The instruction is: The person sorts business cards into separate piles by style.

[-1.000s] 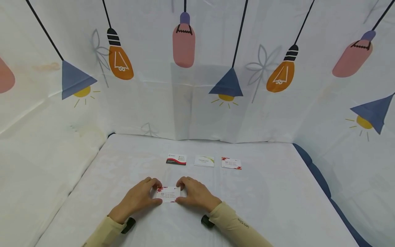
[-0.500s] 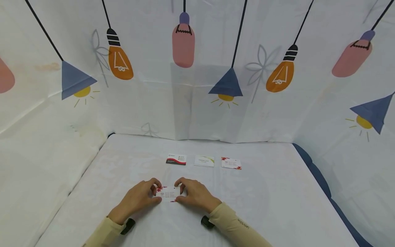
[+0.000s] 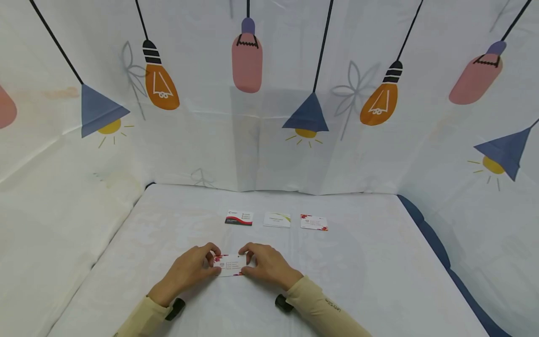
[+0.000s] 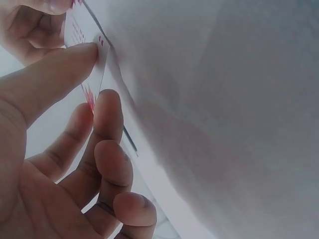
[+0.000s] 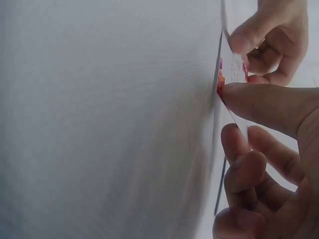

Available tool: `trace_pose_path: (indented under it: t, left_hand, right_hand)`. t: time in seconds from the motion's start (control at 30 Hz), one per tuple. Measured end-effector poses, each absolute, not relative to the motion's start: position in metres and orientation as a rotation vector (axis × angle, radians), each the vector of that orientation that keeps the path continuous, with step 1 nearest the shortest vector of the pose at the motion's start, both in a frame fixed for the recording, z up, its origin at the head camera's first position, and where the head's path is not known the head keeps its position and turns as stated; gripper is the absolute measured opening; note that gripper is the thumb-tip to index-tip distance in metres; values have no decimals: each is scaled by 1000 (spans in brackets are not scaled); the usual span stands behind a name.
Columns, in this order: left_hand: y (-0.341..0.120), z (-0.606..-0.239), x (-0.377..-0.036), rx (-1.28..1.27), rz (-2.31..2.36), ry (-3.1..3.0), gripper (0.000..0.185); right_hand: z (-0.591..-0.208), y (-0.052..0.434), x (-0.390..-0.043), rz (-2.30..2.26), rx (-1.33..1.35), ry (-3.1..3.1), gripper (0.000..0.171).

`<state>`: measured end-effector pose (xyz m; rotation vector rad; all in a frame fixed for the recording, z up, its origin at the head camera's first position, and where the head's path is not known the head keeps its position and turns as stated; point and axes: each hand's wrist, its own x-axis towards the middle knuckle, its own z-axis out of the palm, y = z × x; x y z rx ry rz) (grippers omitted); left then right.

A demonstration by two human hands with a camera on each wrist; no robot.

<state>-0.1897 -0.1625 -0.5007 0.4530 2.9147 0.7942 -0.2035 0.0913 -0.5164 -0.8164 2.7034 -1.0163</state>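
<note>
A white business card with red floral corners (image 3: 229,265) is held between both hands, low over the white table in the head view. My left hand (image 3: 191,269) pinches its left end, thumb at the near corner and fingers at the far edge. At the other end, my right hand (image 3: 267,267) pinches it the same way. In the left wrist view the thumb lies on the printed face of the card (image 4: 102,45), with fingertips behind its edge. The right wrist view shows that thumb pressing near the red corner of the card (image 5: 232,67).
Farther back lie three more cards in a row: a red and black one (image 3: 239,217), a white and green one (image 3: 277,219) and a red floral one (image 3: 313,222). White sheeting (image 3: 202,140) with printed lamps encloses the table (image 3: 362,271) at the back and sides.
Both hands keep hold of the card in nearly the same place. The left fingers shifted slightly at the card's edge, and the head view has moved a little.
</note>
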Motion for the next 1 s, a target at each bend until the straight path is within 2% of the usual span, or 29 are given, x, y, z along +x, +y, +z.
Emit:
trace_pose_path:
  t: [1.0]
  left_hand:
    - [-137,-499,-207,561,809,2988,34]
  right_hand:
    - [-515,115,-211,-1046,-719,2769,38]
